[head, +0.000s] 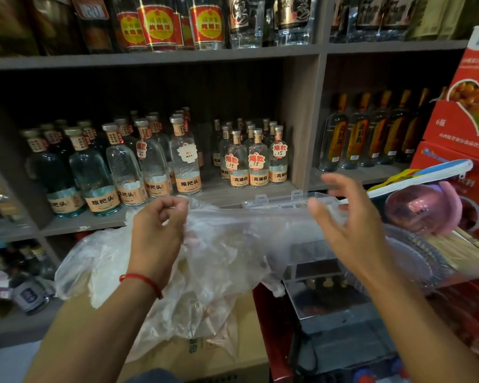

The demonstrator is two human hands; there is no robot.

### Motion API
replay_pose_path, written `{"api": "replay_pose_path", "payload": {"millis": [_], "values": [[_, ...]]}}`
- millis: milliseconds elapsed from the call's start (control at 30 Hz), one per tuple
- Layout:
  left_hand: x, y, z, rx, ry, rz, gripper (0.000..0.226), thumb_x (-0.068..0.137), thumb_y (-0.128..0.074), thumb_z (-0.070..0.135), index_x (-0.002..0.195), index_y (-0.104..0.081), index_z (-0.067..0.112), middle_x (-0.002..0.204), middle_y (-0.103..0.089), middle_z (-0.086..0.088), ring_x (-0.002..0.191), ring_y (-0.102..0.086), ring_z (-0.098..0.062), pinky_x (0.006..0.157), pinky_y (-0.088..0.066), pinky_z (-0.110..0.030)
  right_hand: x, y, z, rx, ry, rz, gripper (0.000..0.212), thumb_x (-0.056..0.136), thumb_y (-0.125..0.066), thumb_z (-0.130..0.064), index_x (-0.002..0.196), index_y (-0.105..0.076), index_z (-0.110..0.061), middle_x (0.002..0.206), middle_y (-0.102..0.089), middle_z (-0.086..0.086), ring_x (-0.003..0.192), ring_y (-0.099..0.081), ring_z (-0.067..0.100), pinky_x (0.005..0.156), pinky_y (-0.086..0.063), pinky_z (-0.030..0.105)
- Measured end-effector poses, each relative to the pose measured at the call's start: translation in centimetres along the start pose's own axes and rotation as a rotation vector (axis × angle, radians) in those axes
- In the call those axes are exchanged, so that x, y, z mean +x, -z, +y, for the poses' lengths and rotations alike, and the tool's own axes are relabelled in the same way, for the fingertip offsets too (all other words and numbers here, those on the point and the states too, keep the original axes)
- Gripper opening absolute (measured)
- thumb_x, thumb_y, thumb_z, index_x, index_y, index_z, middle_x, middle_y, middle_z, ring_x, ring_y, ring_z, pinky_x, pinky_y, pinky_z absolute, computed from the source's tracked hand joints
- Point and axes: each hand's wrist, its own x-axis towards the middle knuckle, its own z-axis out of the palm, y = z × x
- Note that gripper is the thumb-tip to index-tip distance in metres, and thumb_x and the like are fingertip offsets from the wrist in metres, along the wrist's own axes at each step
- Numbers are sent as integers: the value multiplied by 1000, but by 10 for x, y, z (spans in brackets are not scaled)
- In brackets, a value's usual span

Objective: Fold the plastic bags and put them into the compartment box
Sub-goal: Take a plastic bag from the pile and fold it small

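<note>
A clear plastic bag (233, 230) is stretched out between my two hands above a cardboard box. My left hand (158, 228) pinches its left end with curled fingers. My right hand (343, 217) holds the right end between thumb and forefinger, with the other fingers spread. More crumpled clear bags (100, 266) lie heaped on the cardboard below. The clear compartment box (296, 275) sits under my right hand with its lid (288, 199) standing open behind; its inside is partly hidden by the bag.
Shelves of glass liquor bottles (183, 161) stand close behind. A brown cardboard box (219, 355) lies under the bags. Red cartons (465, 128), a pink bowl (421, 208) and bamboo skewers (465, 250) crowd the right side.
</note>
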Motion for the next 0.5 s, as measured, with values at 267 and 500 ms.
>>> {"api": "replay_pose_path", "payload": {"millis": [267, 500], "values": [[14, 5, -2, -189, 361, -120, 9, 104, -52, 2, 106, -61, 4, 85, -59, -13, 59, -61, -19, 63, -58, -35, -18, -71, -32, -94, 195, -417, 48, 92, -76, -27, 130, -50, -42, 117, -62, -21, 114, -54, 0, 102, -46, 36], [-18, 53, -10, 618, -720, -366, 47, 89, -59, 14, 134, -56, 24, 140, -52, 8, 133, -50, -11, 111, -37, -22, -4, -78, -22, 78, 70, -421, 29, 94, -75, -16, 114, -68, -36, 89, -74, -18, 95, -67, -4, 87, -49, 12]]}}
